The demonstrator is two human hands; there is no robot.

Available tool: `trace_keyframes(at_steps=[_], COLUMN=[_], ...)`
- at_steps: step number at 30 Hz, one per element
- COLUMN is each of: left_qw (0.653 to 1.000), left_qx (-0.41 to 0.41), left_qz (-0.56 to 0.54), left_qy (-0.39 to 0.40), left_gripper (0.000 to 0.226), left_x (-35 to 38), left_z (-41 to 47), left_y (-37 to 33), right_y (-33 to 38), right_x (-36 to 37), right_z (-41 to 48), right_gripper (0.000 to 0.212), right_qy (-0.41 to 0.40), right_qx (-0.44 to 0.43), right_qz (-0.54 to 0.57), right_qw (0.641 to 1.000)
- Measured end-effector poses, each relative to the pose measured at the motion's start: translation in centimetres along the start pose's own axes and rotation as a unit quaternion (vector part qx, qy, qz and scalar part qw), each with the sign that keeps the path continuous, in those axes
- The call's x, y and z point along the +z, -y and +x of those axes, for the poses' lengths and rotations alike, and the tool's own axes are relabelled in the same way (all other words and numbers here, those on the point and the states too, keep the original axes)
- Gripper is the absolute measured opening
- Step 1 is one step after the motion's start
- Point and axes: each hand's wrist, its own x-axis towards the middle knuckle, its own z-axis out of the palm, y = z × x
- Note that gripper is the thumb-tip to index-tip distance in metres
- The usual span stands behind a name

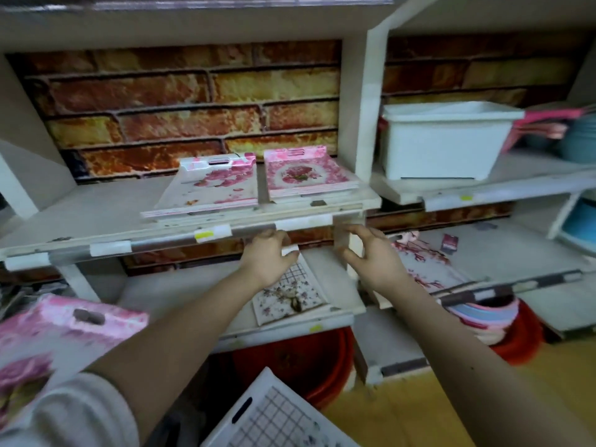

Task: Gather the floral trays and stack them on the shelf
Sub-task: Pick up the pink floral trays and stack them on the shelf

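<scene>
white floral stack (206, 191) beside pink floral stack (306, 177) on shelf (96, 217); left grip (269, 259), right grip (374, 262) both apart, empty

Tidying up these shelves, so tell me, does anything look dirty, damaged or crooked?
One thing stands out: the grid tray on the lower shelf has a dark brown blotch near its front edge. It could be a stain or damage; the picture is too blurred to tell which.
</scene>
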Motion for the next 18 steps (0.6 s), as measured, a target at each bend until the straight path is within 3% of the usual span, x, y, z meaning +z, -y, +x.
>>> trace_keyframes(at_steps=[7, 18], left_qw=[0.998, 0.992], left_qx=[0.027, 0.066], left_qz=[-0.03, -0.056], left_qy=[0.05, 0.091], left_gripper=[0.037, 0.031], left_x=[7.2, 11.6], left_z=[-6.3, -11.7], left_y=[-10.0, -20.2], right_y=[-7.4, -13.4], right_x=[-5.4, -11.3], right_z=[-9.1, -18.2], right_gripper=[0.04, 0.044], right_qy=[-0.01, -0.031], right_qx=[0.048, 0.137], right_qz=[0.031, 0.054], right_qw=[0.998, 0.989])
